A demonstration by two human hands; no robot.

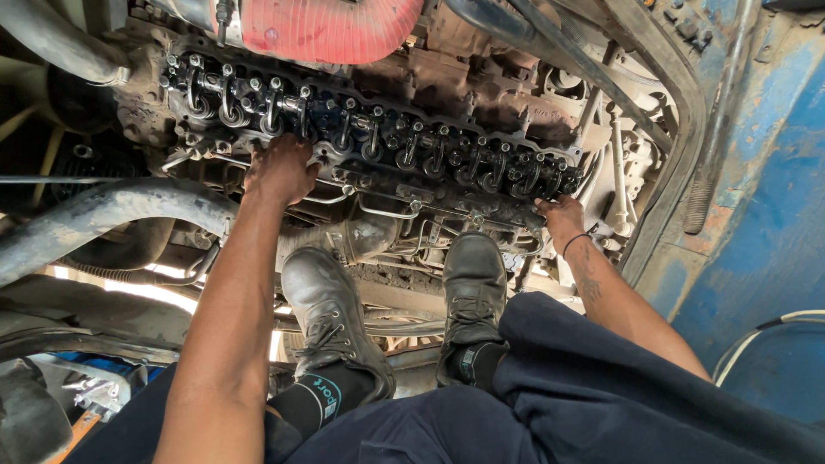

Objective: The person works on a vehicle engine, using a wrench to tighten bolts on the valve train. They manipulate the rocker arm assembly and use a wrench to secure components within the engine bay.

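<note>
An open engine bay with a blue body panel at the right is seen from above. Nearest, 2 black boots are planted on the engine's lower parts. Beyond them, the left hand is pressed on the near edge of the cylinder head, fingers spread, clamped on nothing. The right hand is laid at the head's right end, fingers curled against its edge. Farthest, a red hose is seen.
</note>
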